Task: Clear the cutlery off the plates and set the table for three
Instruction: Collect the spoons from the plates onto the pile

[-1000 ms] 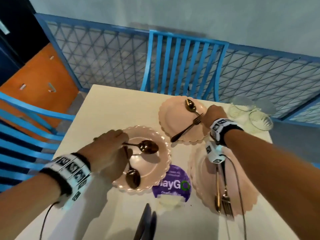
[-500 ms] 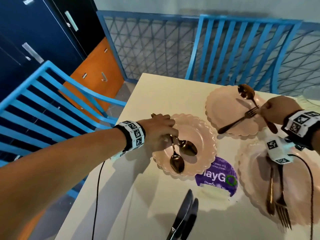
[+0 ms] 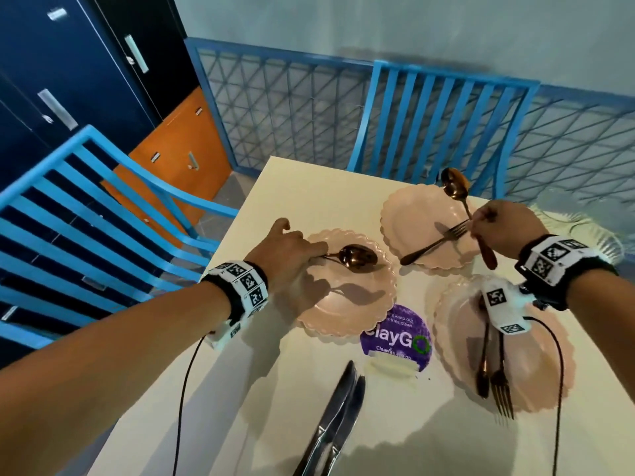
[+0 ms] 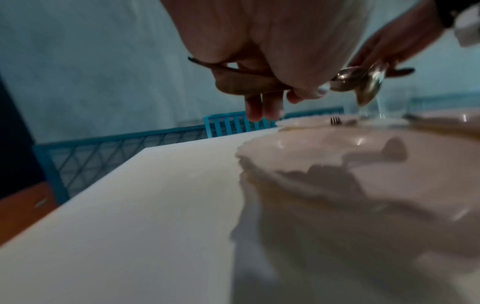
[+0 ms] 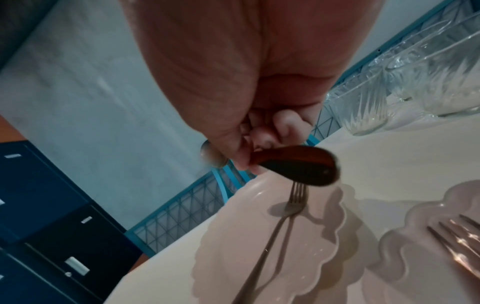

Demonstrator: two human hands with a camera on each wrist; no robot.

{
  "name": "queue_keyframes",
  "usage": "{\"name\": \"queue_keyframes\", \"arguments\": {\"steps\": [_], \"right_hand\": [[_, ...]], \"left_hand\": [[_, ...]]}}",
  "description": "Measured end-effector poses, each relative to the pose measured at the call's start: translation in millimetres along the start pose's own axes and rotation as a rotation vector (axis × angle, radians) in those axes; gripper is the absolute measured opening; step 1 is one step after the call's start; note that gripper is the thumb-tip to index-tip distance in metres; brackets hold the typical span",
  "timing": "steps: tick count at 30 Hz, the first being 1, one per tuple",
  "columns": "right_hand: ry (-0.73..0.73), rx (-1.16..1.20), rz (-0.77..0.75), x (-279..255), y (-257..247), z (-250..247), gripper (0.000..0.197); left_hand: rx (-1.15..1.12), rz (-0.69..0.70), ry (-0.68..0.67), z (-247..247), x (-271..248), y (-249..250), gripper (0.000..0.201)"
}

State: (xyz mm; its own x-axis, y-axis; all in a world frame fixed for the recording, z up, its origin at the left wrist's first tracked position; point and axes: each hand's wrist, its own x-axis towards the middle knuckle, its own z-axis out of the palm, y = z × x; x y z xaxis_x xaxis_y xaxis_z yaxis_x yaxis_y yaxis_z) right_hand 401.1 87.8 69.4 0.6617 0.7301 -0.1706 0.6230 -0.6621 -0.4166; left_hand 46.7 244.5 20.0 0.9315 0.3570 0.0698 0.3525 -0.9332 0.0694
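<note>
The left hand grips copper spoons by their handles; the bowls hang just above the left pink plate, lifted clear of it. The left wrist view shows two bowls overlapping, so the hold looks bunched, and one spoon could twist loose and clatter back onto the plate.

The right hand pinches a raised spoon mid-handle above the far plate, beyond the left plate. The fork on that plate lies just under the fingers, and the spoon's dangling handle end may catch its tines and drag it onto the counter.

The glasses stand close behind this hand; a wide swing of the wrist could knock them.
</note>
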Motion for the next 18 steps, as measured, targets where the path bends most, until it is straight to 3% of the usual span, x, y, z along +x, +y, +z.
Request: {"name": "queue_keyframes", "arguments": {"steps": [4, 9, 12, 18], "right_hand": [[0.05, 0.253, 0.001, -40, -13, -11, 0.005], [0.049, 0.651, 0.002, -131, -39, -20, 0.01], [0.023, 0.734, -0.006, -196, -56, -14, 0.012], [-0.061, 0.894, -0.021, -276, -64, 3, 0.009]], "left_hand": [[-0.382, -0.29, 0.041, -23, -12, 45, 0.028], [-0.917, -0.574, 0.249, -51, -24, 128, 0.02], [-1.165, -0.695, 0.343, -63, -30, 179, 0.025], [-1.374, -0.773, 0.404, -85, -51, 241, 0.027]]}}
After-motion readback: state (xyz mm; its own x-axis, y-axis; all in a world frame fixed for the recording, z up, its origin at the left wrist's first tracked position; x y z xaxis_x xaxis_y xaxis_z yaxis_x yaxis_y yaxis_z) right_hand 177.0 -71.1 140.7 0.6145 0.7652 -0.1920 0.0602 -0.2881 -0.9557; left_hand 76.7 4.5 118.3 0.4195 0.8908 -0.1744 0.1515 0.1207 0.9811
